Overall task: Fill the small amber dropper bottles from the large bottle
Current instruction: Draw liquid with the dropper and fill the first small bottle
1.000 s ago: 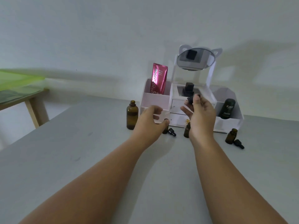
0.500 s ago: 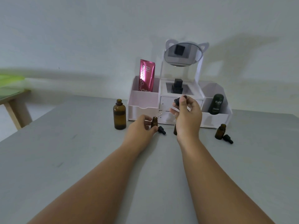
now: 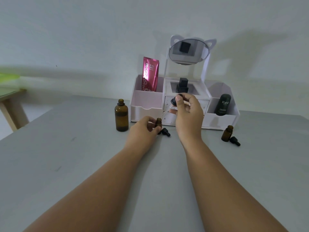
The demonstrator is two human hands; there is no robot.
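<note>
The large amber bottle [image 3: 121,115] stands open on the grey table [image 3: 66,164], left of my hands. My left hand [image 3: 143,129] grips a small amber dropper bottle [image 3: 158,122] standing on the table. My right hand [image 3: 189,114] pinches a black-bulbed dropper [image 3: 174,101] above it, its glass tube slanting down-left toward the small bottle's mouth. A loose black dropper cap [image 3: 165,132] lies just right of that bottle. Another small amber bottle [image 3: 227,133] stands open at the right with its cap [image 3: 235,141] lying beside it. A third small bottle, if present, is hidden behind my right hand.
A white cosmetics organiser [image 3: 184,104] with a round mirror [image 3: 189,51] stands against the wall behind my hands. It holds a pink tube [image 3: 150,74], a black bottle [image 3: 182,85] and a dark Kahf container [image 3: 224,104]. A wooden table [image 3: 10,101] shows at far left.
My left hand has closed on the small bottle. My right hand has brought the dropper nearer above it. The view has shifted, so everything sits further left in the frame.
</note>
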